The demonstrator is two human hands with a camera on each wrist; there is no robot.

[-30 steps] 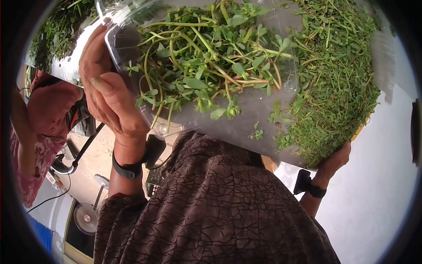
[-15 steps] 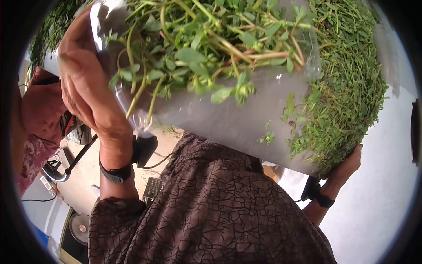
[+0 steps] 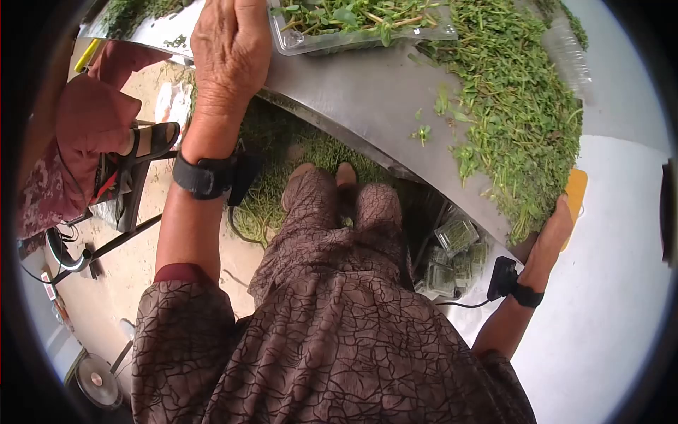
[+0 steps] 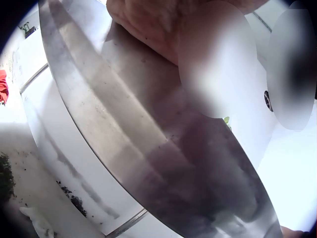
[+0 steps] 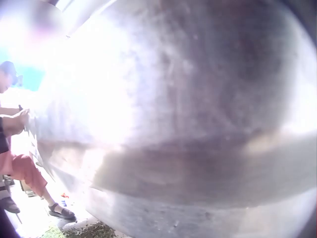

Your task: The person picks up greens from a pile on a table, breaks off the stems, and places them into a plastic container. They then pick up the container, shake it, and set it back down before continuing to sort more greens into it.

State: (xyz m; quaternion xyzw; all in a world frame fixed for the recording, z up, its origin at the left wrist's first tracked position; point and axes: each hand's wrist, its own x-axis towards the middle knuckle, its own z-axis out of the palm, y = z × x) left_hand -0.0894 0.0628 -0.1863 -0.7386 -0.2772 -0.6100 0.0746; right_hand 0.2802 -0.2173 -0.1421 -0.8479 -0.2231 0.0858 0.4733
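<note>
In the head view a clear plastic box [image 3: 304, 44] with leafy green stems [image 3: 353, 15] stands at the top, over the grey metal tabletop [image 3: 339, 85]. My left hand [image 3: 232, 56] is right at the box's left side, back of the hand up; its fingertips run out of the frame. It also shows at the top of the left wrist view, close over the metal. A large heap of cut greens [image 3: 508, 106] covers the table's right part. My right hand [image 3: 554, 230] rests at the table's right edge below the heap, its fingers partly hidden.
Clear ridged plastic containers [image 3: 568, 56] lie behind the heap. A yellow flat piece [image 3: 575, 205] sticks out beside my right hand. Filled plastic boxes [image 3: 455, 254] stand under the table, near greens on the floor [image 3: 282, 162]. Another person [image 3: 106, 120] sits at the left.
The box, tilted and close to the camera before, has gone away and down toward the tabletop with my left hand. My right hand has stayed by the table edge.
</note>
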